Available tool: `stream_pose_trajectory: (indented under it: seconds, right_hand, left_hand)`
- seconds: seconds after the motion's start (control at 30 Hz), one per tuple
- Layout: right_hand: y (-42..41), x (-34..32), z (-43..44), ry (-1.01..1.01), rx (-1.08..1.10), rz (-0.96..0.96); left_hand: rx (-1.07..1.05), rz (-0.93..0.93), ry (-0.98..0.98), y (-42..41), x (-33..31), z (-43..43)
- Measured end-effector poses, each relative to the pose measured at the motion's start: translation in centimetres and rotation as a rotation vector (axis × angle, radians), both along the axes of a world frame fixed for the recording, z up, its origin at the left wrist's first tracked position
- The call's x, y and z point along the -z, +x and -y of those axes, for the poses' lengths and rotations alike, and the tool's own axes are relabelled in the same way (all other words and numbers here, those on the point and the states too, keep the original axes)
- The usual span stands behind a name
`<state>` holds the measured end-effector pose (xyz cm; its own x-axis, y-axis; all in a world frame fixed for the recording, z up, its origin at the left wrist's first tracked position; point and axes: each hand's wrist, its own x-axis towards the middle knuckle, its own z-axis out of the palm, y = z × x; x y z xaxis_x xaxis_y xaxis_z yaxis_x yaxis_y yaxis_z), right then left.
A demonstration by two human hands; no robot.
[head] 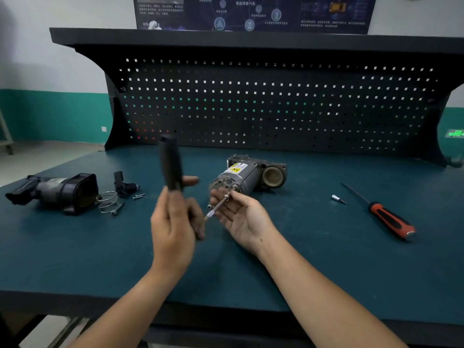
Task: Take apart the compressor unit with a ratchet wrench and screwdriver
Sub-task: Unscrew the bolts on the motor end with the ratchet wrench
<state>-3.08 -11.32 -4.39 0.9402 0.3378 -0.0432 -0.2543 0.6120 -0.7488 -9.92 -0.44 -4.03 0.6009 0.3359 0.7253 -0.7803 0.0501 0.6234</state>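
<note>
Left of the screwdriver (388,218), left hand (173,222) and right hand (243,217) grip wrench (170,164) at compressor (244,173).

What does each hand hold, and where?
Left hand grips the ratchet wrench by its black handle's lower end; right hand pinches the extension bar.

Grey compressor unit (241,174) lies sideways, ratchet wrench (171,163) handle upright, red-black screwdriver (391,219) flat rightward.

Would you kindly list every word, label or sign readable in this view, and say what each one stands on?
Nothing here reads clearly enough to quote.
Wall poster: headings and paragraphs, too blurred to read.
Yellow warning label on the compressor unit: a triangle symbol; print too small.
Green lit sign at the far right: blurred.
</note>
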Motion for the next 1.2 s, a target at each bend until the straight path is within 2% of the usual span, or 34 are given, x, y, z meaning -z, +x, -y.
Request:
stream_pose_trajectory:
  seconds: [0.13, 0.17, 0.23, 0.3, 0.33, 0.43, 0.47, 0.5, 0.53, 0.57, 0.63, 0.67, 0.7, 0.77, 0.83, 0.9, 0.97, 1.03, 1.1, 1.13, 1.17, 1.2]
  right_hand:
    - [-0.1, -0.1, -0.1, 0.011, -0.003, 0.031]
    - [0.0, 0.0, -0.2, 0.003, 0.01, 0.044]
    - [0.0, 0.0, -0.2, -0.011, 0.045, 0.055]
    - [0.0, 0.1, -0.3, -0.033, 0.077, 0.056]
    - [0.0, 0.1, -0.4, -0.042, 0.086, 0.055]
    - [0.1, 0.3, -0.3, -0.061, 0.089, 0.05]
    - [0.2, 0.3, -0.3, -0.064, 0.086, 0.05]
    - [0.2, 0.3, -0.2, -0.064, 0.082, 0.049]
    - [0.1, 0.3, -0.1, -0.058, 0.072, 0.045]
    - [0.1, 0.2, -0.1, -0.05, 0.055, 0.039]
    - [-0.2, 0.0, -0.1, -0.032, 0.005, 0.023]
    - [-0.3, -0.1, -0.1, -0.022, -0.02, 0.015]
    - [-0.4, -0.2, -0.1, -0.007, -0.038, 0.008]
    - [-0.5, -0.3, -0.1, 0.034, -0.045, -0.007]
    - [-0.5, -0.4, -0.1, 0.059, -0.033, -0.01]
    - [-0.4, -0.4, -0.2, 0.069, -0.019, -0.001]
    - [-0.4, -0.3, -0.2, 0.052, 0.0, 0.013]
    - [-0.4, -0.2, -0.2, 0.034, 0.018, 0.014]
    - [-0.3, -0.2, -0.4, 0.009, 0.03, 0.002]
    - [-0.3, -0.2, -0.4, -0.006, 0.037, -0.003]
    - [-0.2, -0.1, -0.5, -0.015, 0.042, -0.003]
    - [-0.2, -0.1, -0.4, -0.017, 0.041, 0.0]
  left_hand:
    - [0.132, -0.256, -0.516, 0.8, -1.6, -0.1]
    - [0.15, -0.278, -0.57, 0.9, -1.5, -0.3]
    - [0.136, -0.262, -0.514, 0.8, -1.2, -0.3]
    - [0.102, -0.139, -0.296, 0.5, -0.7, -0.2]
    - [0.045, -0.007, -0.088, 0.2, -0.5, -0.4]
    - [-0.215, 0.496, 0.815, 0.7, 0.1, -1.4]
    - [-0.269, 0.568, 0.977, 1.1, 0.2, -1.7]
    - [-0.295, 0.576, 1.021, 1.3, 0.4, -1.9]
    - [-0.309, 0.534, 0.956, 1.0, 0.5, -1.7]
    - [-0.306, 0.418, 0.785, 0.5, 0.4, -1.1]
    - [-0.118, 0.056, 0.202, -0.1, 0.1, -0.1]
    - [-0.025, -0.063, -0.056, -0.2, -0.1, 0.2]
    - [0.027, -0.137, -0.219, 0.1, -0.5, 0.2]
    - [0.031, -0.181, -0.351, 0.6, -0.8, 0.0]
    - [0.032, -0.159, -0.368, 0.8, -0.8, 0.0]
    - [0.035, -0.133, -0.282, 0.6, -0.3, 0.2]
    - [0.019, -0.043, -0.063, 0.3, 0.2, 0.0]
    - [-0.111, 0.176, 0.368, 0.4, 0.5, -0.8]
    - [-0.279, 0.476, 0.83, 1.0, 0.5, -1.6]
    - [-0.322, 0.553, 0.954, 1.3, 0.4, -1.9]
    - [-0.331, 0.569, 0.991, 1.4, 0.4, -2.0]
    - [-0.326, 0.528, 0.935, 1.3, 0.5, -1.8]
